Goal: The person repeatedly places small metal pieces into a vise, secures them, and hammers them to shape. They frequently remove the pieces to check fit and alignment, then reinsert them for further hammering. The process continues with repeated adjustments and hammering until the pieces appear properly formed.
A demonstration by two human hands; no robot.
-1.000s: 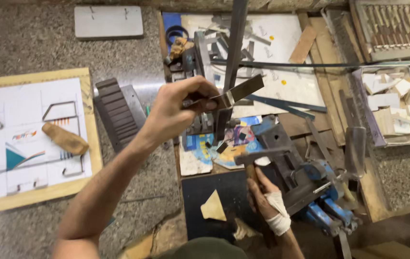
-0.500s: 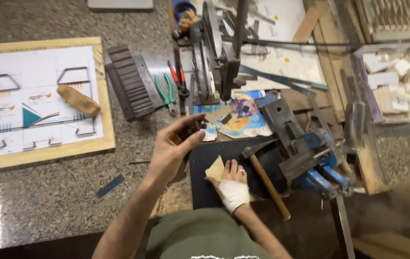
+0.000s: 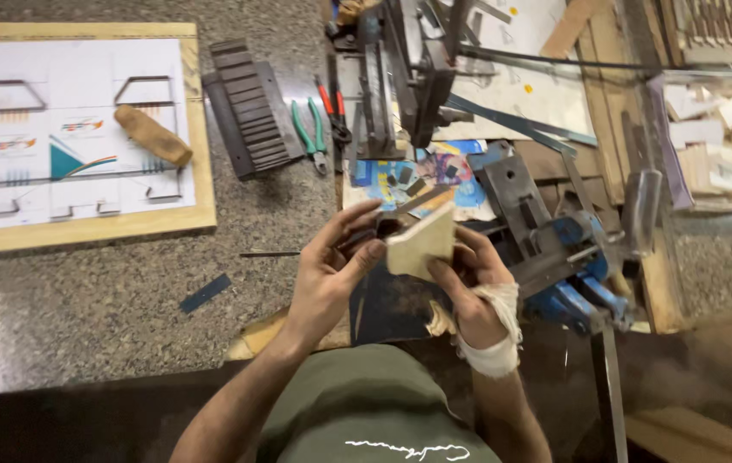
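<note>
1. While the granite worktop (image 3: pixel 83 317) carries its scatter of tools around you, nothing on it is in use; your work is lifted clear of it, in front of your chest.
2. The wooden board with the printed sheet (image 3: pixel 75 146) lies well to your left, a brown wooden block (image 3: pixel 153 135) resting on it, untouched.
3. The blue vise (image 3: pixel 572 266) stands just right of your hands, and I cannot tell whether it grips anything.
4. Your right hand (image 3: pixel 477 283), wrapped in a white bandage, pinches the small pale wooden piece (image 3: pixel 422 242) from below.
5. Your left hand (image 3: pixel 336 270) closes thumb and fingertips on its left edge.
6. Judging by this, the piece looks under inspection, with any fitting yet to come.
</note>
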